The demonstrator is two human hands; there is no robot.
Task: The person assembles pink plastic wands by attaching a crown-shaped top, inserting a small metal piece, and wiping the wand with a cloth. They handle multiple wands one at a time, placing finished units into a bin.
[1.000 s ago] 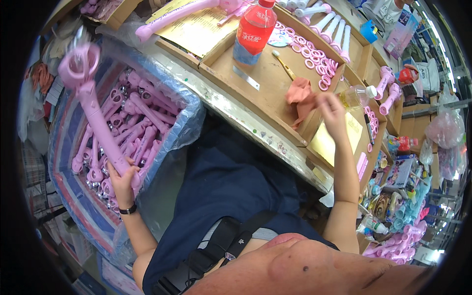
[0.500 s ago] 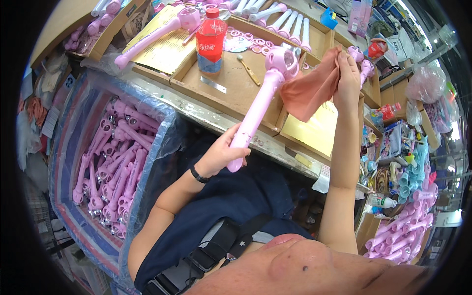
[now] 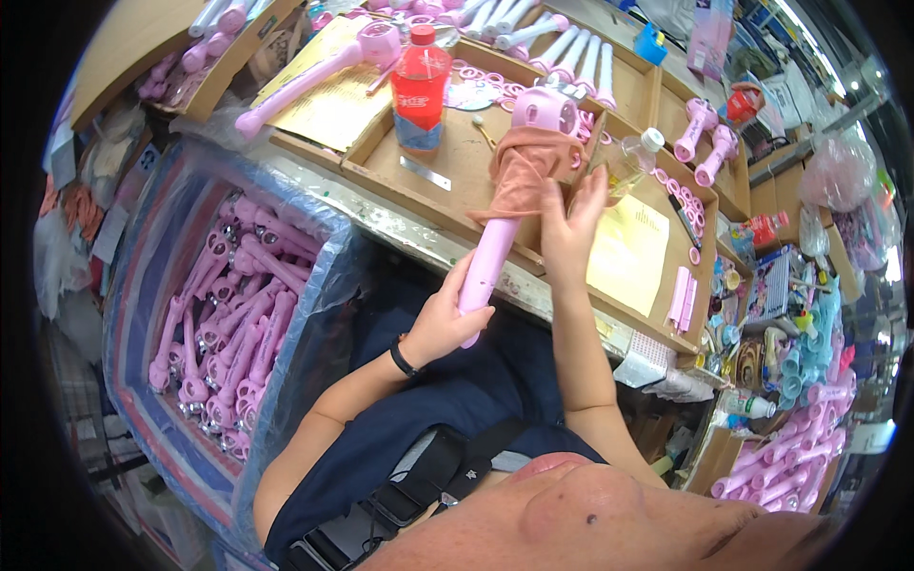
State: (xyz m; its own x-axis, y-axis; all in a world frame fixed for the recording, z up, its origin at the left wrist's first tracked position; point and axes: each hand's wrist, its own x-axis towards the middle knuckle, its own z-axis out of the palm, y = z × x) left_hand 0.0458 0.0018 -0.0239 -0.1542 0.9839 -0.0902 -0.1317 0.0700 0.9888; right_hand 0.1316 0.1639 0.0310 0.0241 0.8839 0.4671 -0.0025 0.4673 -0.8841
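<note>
My left hand is wrapped around the lower handle of a pink plastic toy wand, which slants up over the workbench. An orange-brown cloth is draped around the wand's upper shaft, just below its round, hollow head. Beside the cloth, my right hand has its fingers stretched out and apart. Its thumb side is close to the cloth; whether it touches is hard to see.
Left of me, a striped bag holds many pink wands. On the bench, a cardboard tray carries a red-labelled bottle, a brush and a metal strip. A clear bottle and yellow paper lie to the right.
The cloth, held up by my right hand right of the wand, now wraps around the wand's shaft. My right hand has moved left and down and let go of it.
</note>
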